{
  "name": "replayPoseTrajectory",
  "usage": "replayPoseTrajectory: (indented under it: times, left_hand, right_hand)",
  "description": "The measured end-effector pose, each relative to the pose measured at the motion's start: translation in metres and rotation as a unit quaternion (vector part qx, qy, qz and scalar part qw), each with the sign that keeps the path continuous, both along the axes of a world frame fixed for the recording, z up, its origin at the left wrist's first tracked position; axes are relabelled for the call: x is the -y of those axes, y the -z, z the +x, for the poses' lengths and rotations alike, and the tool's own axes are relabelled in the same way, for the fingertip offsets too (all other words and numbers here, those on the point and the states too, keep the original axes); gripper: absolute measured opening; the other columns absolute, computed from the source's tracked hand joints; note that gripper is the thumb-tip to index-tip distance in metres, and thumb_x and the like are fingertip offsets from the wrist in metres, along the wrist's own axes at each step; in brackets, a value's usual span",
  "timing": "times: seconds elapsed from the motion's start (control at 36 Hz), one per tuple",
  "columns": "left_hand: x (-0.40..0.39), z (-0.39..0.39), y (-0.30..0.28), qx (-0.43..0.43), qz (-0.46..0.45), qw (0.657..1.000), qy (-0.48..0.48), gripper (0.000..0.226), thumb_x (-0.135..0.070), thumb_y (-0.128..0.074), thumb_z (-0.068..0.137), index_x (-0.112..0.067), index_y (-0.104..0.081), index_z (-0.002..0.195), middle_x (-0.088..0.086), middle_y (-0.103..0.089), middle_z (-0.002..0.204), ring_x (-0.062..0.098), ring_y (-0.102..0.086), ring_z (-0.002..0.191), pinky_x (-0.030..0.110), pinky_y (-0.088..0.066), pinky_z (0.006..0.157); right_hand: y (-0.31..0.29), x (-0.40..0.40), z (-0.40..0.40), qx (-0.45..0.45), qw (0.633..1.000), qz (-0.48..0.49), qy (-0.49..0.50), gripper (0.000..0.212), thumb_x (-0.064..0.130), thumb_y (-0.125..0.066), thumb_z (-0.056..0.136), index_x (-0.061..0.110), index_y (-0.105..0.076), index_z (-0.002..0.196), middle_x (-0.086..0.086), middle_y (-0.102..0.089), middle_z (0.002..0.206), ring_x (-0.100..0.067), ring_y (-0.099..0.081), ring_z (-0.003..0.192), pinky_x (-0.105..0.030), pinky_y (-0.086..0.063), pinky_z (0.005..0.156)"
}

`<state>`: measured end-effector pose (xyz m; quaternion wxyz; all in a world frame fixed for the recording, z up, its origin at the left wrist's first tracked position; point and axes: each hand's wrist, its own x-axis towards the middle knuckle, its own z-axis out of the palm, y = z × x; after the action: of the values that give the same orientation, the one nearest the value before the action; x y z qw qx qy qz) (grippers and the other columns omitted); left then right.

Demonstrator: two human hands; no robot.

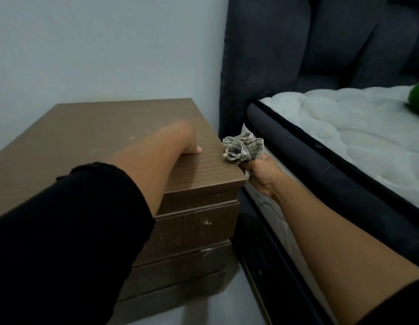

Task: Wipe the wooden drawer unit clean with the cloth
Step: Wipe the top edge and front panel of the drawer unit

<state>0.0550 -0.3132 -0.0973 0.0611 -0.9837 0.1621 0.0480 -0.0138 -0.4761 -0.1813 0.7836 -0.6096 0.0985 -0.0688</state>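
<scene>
Resting on the top of the wooden drawer unit (91, 127) near its right front corner, the left hand (182, 139) lies flat, black sleeve (63, 231) pushed up the forearm; its fingers (194, 150) curl over the surface, pressed together and gripping nothing. White specks mark the drawer fronts below. Just right of that corner, the checked cloth (241, 146) is bunched up, touching the unit's edge. The right hand (262, 174) holds it from below, fingers closed around the cloth's lower part, in the gap between the unit and the mattress (344, 127). A dark headboard (297, 43) rises behind the bed.
</scene>
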Motion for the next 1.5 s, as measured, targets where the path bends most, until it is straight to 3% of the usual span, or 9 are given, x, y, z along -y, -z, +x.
replayPoseTrajectory:
  times: [0.17, 0.25, 0.44, 0.69, 0.83, 0.94, 1.28, 1.39, 1.5]
  left_hand:
    - [-0.017, -0.038, 0.001, 0.018, -0.034, 0.999, -0.033, 0.058, -0.043, -0.043, 0.098, -0.004, -0.047, 0.140, 0.016, -0.048, 0.143, 0.032, -0.043, 0.133, 0.035, -0.033, 0.109]
    - [-0.028, -0.053, 0.002, 0.023, -0.046, 0.997, -0.048, 0.059, -0.043, -0.043, 0.098, -0.004, -0.045, 0.142, 0.015, -0.045, 0.145, 0.032, -0.040, 0.135, 0.038, -0.029, 0.112]
    - [-0.064, -0.082, 0.014, 0.014, -0.100, 0.993, -0.067, 0.053, -0.040, -0.047, 0.097, -0.006, -0.050, 0.138, 0.015, -0.048, 0.144, 0.032, -0.043, 0.133, 0.039, -0.032, 0.114]
    - [-0.136, -0.119, 0.021, 0.024, -0.166, 0.979, -0.116, 0.043, -0.032, -0.044, 0.100, -0.008, -0.055, 0.134, 0.015, -0.051, 0.140, 0.032, -0.045, 0.130, 0.038, -0.035, 0.111]
    - [-0.197, -0.128, 0.022, 0.042, -0.187, 0.966, -0.173, 0.041, -0.032, -0.048, 0.099, -0.008, -0.058, 0.131, 0.015, -0.054, 0.137, 0.032, -0.048, 0.127, 0.040, -0.038, 0.109]
    - [-0.238, -0.136, 0.026, 0.067, -0.185, 0.955, -0.223, 0.041, -0.034, -0.046, 0.099, -0.011, -0.060, 0.129, 0.012, -0.056, 0.134, 0.031, -0.048, 0.125, 0.038, -0.038, 0.106]
    - [-0.313, -0.149, 0.051, 0.187, -0.272, 0.899, -0.288, 0.041, -0.039, -0.047, 0.097, -0.010, -0.071, 0.113, 0.014, -0.066, 0.118, 0.030, -0.058, 0.111, 0.034, -0.041, 0.095]
    - [-0.317, -0.147, 0.054, 0.190, -0.276, 0.903, -0.268, 0.067, -0.048, -0.022, 0.101, -0.001, -0.070, 0.104, 0.019, -0.067, 0.108, 0.032, -0.057, 0.106, 0.035, -0.040, 0.087]
    - [-0.326, -0.151, 0.051, 0.189, -0.353, 0.879, -0.259, 0.077, -0.049, -0.008, 0.101, -0.008, -0.073, 0.111, 0.015, -0.067, 0.122, 0.032, -0.054, 0.120, 0.038, -0.033, 0.106]
  right_hand:
    - [0.000, -0.002, -0.033, 0.016, 1.000, -0.009, 0.000, 0.042, -0.017, -0.048, 0.084, -0.004, -0.054, 0.123, -0.013, -0.064, 0.099, -0.022, -0.062, 0.088, -0.027, -0.057, 0.075]
    - [-0.006, -0.007, -0.053, 0.034, 0.998, -0.054, 0.015, 0.033, -0.020, -0.047, 0.082, 0.004, -0.064, 0.097, -0.012, -0.064, 0.094, -0.020, -0.061, 0.083, -0.030, -0.052, 0.080]
    - [-0.014, -0.028, -0.090, 0.068, 0.956, -0.263, 0.109, 0.048, -0.021, -0.043, 0.079, 0.013, -0.065, 0.103, 0.005, -0.062, 0.062, 0.001, -0.058, 0.052, -0.009, -0.042, 0.044]
    - [-0.006, -0.072, -0.107, 0.032, 0.848, -0.458, 0.264, 0.049, -0.004, -0.055, 0.083, 0.022, -0.062, 0.123, -0.009, -0.062, 0.112, -0.016, -0.059, 0.094, -0.016, -0.036, 0.073]
    - [-0.007, -0.116, -0.122, 0.068, 0.833, -0.510, 0.202, 0.054, -0.008, -0.050, 0.083, 0.016, -0.055, 0.131, -0.010, -0.048, 0.115, -0.020, -0.050, 0.098, -0.020, -0.039, 0.086]
    - [-0.003, -0.163, -0.118, 0.076, 0.838, -0.509, 0.182, 0.055, -0.006, -0.055, 0.083, 0.019, -0.053, 0.132, 0.001, -0.038, 0.101, -0.010, -0.039, 0.087, -0.017, -0.034, 0.077]
    - [-0.001, -0.276, -0.115, 0.168, 0.790, -0.588, 0.051, 0.057, -0.004, -0.054, 0.084, 0.020, -0.050, 0.135, -0.008, -0.046, 0.109, -0.021, -0.049, 0.096, -0.026, -0.044, 0.082]
    - [-0.001, -0.305, -0.114, 0.217, 0.750, -0.625, 0.005, 0.058, -0.003, -0.051, 0.085, 0.020, -0.045, 0.138, -0.009, -0.048, 0.112, -0.022, -0.048, 0.102, -0.026, -0.042, 0.084]
    - [-0.002, -0.328, -0.113, 0.250, 0.726, -0.641, -0.023, 0.057, -0.003, -0.050, 0.087, 0.018, -0.043, 0.139, -0.008, -0.048, 0.113, -0.021, -0.048, 0.103, -0.027, -0.043, 0.084]
